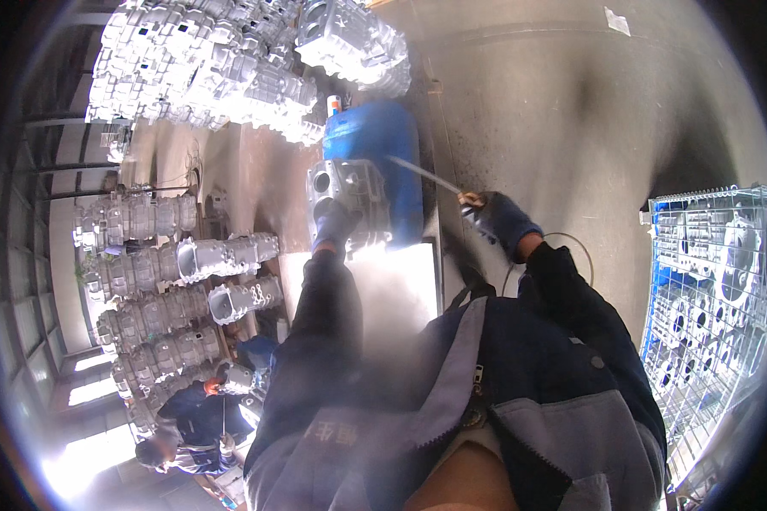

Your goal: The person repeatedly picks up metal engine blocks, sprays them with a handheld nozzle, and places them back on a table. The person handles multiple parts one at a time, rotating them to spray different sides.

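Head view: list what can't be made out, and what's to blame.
All in the head view:
Metal casting: part of its face, covered by the left hand.
Rod: the gripped part, covered by the right hand.
Blue barrel: part of its side, behind the metal casting.
White surface: its detail, washed out by glare.
Piled castings: the far end, cut off by the upper edge.

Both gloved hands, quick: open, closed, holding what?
Left blue-gloved hand: on a boxy grey metal casting; grip unclear.
Right blue-gloved hand: closed, holding a long thin pale rod.
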The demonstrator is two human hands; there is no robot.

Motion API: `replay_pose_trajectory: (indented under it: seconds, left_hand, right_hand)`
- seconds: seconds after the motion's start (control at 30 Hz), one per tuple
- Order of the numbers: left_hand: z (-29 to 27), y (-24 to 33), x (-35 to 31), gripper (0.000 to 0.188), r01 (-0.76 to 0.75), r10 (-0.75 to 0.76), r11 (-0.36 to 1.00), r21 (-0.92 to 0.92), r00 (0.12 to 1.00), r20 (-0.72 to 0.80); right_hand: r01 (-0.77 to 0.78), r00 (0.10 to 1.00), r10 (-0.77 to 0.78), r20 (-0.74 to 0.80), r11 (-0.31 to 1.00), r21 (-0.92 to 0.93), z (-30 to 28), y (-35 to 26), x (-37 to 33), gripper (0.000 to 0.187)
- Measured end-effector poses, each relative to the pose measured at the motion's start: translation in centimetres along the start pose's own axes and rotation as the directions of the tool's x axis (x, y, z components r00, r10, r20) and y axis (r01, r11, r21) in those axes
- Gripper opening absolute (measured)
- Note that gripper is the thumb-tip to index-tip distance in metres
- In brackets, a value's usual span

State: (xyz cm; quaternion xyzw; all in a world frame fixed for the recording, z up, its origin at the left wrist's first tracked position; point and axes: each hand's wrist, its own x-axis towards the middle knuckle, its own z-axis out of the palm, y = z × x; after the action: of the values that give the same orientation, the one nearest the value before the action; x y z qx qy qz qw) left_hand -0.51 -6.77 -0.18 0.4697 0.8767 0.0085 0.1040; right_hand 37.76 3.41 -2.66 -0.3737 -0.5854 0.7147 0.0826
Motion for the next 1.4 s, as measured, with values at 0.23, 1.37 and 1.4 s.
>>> replay_pose_trajectory:
  seconds: [0.23,1.37,1.4]
  left_hand:
    - [0.0,0.3,-0.2,0.052,0.02,-0.02,1.0,0.019,1.0,-0.024]
    - [1.1,-0.6,-0.3,0.049,-0.006,0.002,0.999,-0.038,0.996,-0.085]
    - [1.1,-0.6,-0.3,0.05,0.005,-0.007,0.999,-0.032,0.998,-0.063]
  right_hand:
    - [0.161,0.967,-0.215,-0.133,0.929,-0.333,0.4,-1.2,-0.6,0.036]
    - [-0.132,0.99,0.133,0.044,0.991,-0.028,0.5,-3.8,-0.8,0.029]
    - [-0.155,0.988,0.155,0.008,0.987,-0.034,0.3,-4.0,-0.6,0.028]
